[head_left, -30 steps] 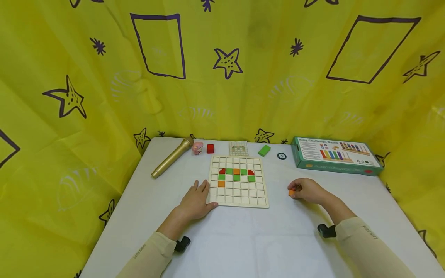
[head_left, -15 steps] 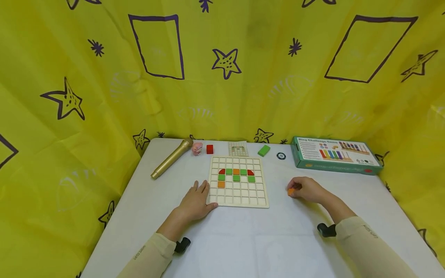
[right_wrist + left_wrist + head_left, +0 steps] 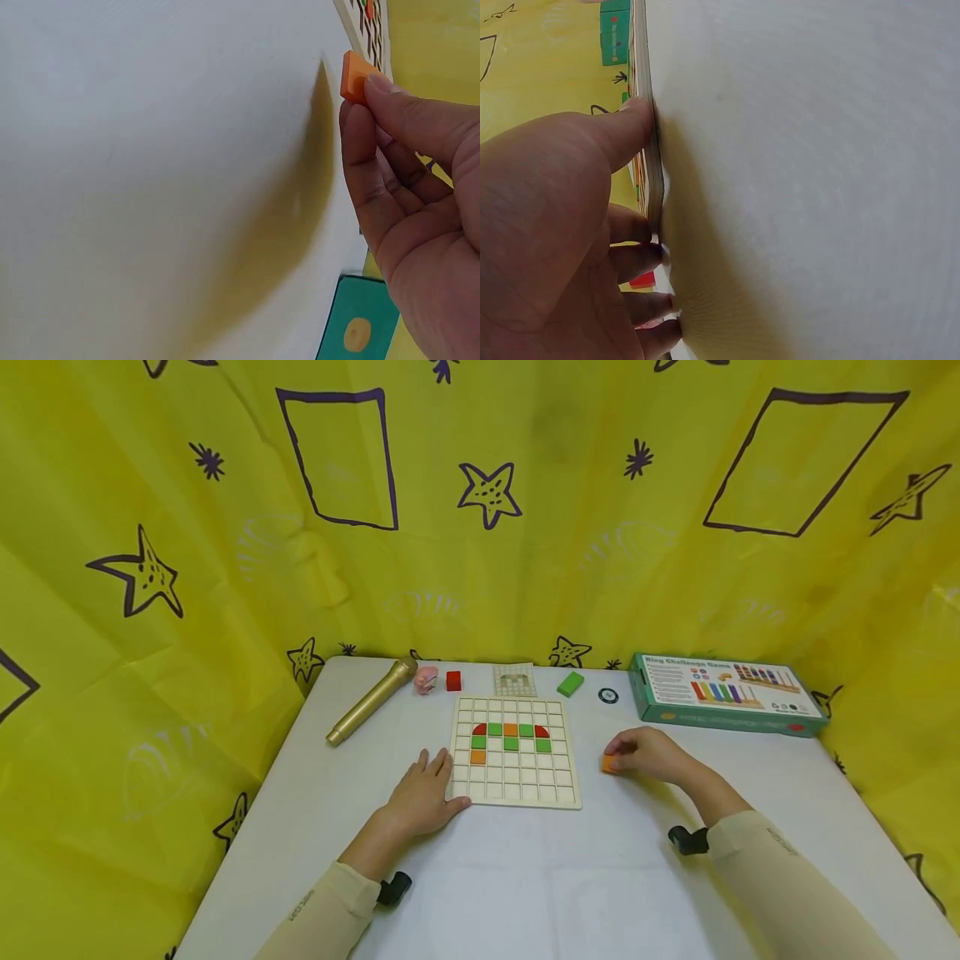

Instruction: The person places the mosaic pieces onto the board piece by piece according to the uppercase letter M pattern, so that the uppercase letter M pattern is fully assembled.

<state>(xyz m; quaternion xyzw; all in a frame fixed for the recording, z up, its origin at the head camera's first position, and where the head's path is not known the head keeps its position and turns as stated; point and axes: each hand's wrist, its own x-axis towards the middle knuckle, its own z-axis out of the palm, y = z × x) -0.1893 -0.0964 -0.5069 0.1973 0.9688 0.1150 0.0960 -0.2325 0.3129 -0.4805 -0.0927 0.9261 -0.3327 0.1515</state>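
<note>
A cream grid board (image 3: 522, 782) lies on the white table, with red, green and orange tiles set in its upper rows. My left hand (image 3: 422, 795) rests at the board's left edge, fingers spread and thumb at the near left corner. In the left wrist view, the thumb (image 3: 630, 127) touches the board's rim (image 3: 654, 172). Right of the board, my right hand (image 3: 651, 753) pinches an orange square tile (image 3: 608, 763) between thumb and fingertips. The right wrist view shows that orange tile (image 3: 358, 76) held above its shadow on the table.
Behind the board lie a pattern card (image 3: 514, 679), a green block (image 3: 571, 684), a red block (image 3: 453, 681), a small pink object (image 3: 426, 680) and a round dark disc (image 3: 608, 696). A gold microphone (image 3: 372, 702) lies back left; a green game box (image 3: 726, 695) sits back right.
My right hand has moved left and slightly away from me, toward the board, with the orange tile in its pinch. The left hand has stayed in place.
</note>
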